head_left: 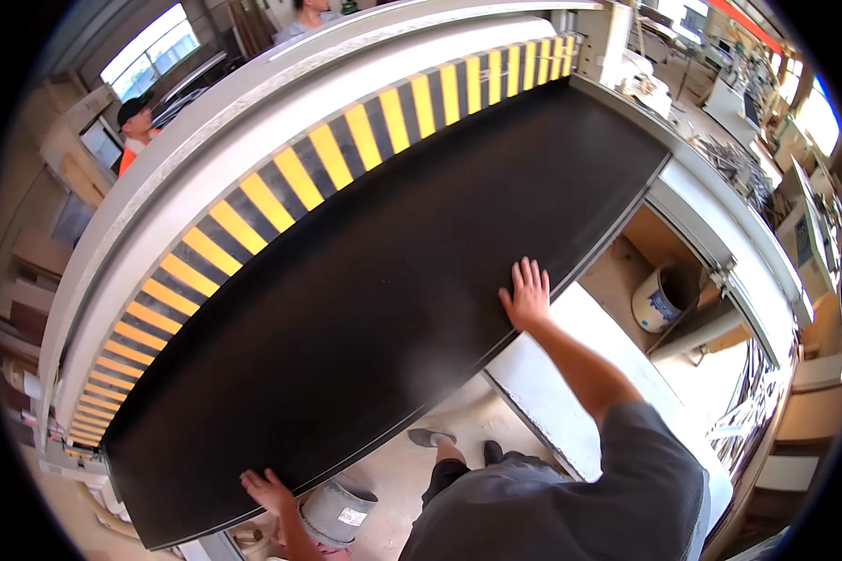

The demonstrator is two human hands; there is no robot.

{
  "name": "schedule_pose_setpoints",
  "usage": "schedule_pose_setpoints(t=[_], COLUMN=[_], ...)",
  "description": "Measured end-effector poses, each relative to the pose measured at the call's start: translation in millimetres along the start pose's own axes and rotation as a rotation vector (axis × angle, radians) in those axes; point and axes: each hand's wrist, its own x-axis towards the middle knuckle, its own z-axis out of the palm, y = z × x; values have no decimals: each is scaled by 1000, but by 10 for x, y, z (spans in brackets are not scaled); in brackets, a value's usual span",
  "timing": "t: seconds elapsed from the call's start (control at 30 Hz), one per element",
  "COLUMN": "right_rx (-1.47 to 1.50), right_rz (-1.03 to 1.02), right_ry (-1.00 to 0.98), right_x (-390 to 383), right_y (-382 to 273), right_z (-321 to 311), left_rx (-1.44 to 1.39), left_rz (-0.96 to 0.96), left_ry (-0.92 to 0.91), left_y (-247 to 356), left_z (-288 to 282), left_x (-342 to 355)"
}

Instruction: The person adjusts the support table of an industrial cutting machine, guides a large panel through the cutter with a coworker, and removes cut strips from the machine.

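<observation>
A large black panel (pixel 374 290) lies flat beneath a machine beam marked with yellow and black stripes (pixel 313 168). Near the panel's right part, my right hand (pixel 529 295) rests flat on its near edge, fingers spread. My left hand (pixel 269 492) lies on the same edge farther left, its fingers stretched out over the black surface. Neither hand grips anything. The panel's far side runs under the striped beam, where its end is hidden.
A grey bucket (pixel 339 510) stands on the floor below the panel's near edge. A white bucket (pixel 662 297) sits inside the frame at the right, beside a white board (pixel 580 383). Beyond the beam are two people, one in a black cap (pixel 133 112).
</observation>
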Motion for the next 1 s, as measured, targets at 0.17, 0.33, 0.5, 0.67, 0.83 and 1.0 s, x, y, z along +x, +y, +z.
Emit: schedule_pose_setpoints(t=[0.17,0.33,0.5,0.67,0.83,1.0], right_rx=[193,197,210,272,237,501], right_rz=[-170,-147,-142,-164,-261,-240], right_ry=[13,32,65,94,53,130], right_x=[-683,-601,-160,627,1687,1317], right_y=[-795,-963,-1211,-1674,-1960,-2135], right_z=[-268,-228,-46,313,605,501], left_rx=[-419,-416,-412,-350,-290,-163], left_rz=[166,165,153,142,120,45], left_ry=[177,220,212,182,131,80], left_y=[1224,1156,1360,1587,2137,2176], left_z=[-397,-258,-137,166,515,890], left_x=[-371,-319,150,1015,2059,3089])
